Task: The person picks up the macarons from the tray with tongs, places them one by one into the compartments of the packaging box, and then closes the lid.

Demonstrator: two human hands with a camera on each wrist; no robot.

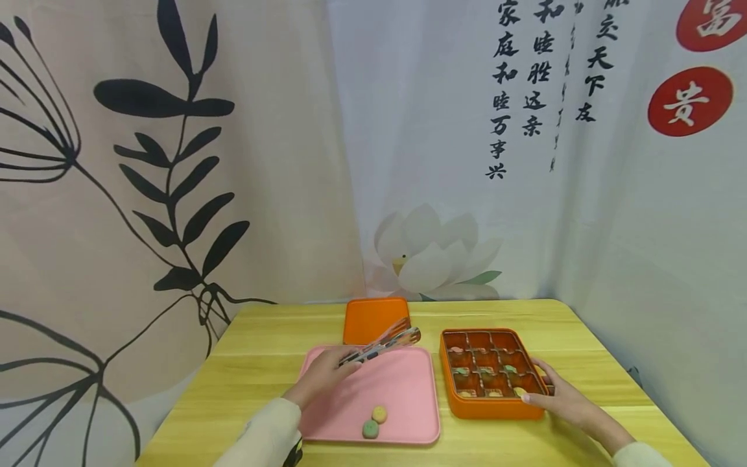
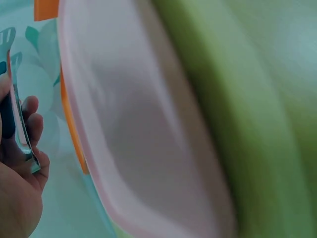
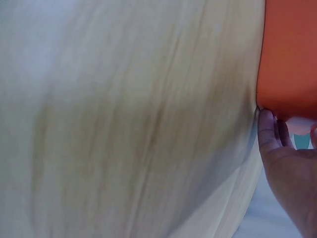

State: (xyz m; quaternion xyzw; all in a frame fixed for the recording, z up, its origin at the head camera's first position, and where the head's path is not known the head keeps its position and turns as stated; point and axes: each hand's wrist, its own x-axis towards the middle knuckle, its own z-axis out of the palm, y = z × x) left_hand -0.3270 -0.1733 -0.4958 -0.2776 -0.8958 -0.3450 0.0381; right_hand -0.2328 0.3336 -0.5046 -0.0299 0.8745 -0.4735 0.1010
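My left hand [image 1: 323, 376] grips a pair of metal tongs [image 1: 382, 344] by the handle end, above the pink tray [image 1: 408, 395]. The tongs point to the far right, with nothing seen between their ends. On the tray's near part lie a yellow round piece [image 1: 379, 414] and a green round piece [image 1: 370, 429], touching. My right hand [image 1: 560, 395] holds the near right corner of an orange box [image 1: 490, 408], thumb over the near rim and fingers along the side. Divided compartments in the box contain several small coloured pieces, among them a green one [image 1: 510, 369].
A flat orange lid or tray [image 1: 370, 321] lies behind the pink tray. Everything stands on a wood-grain table [image 1: 280, 327], with a printed curtain [image 1: 292, 162] behind it. In the left wrist view the pink tray [image 2: 133, 134] fills the middle.
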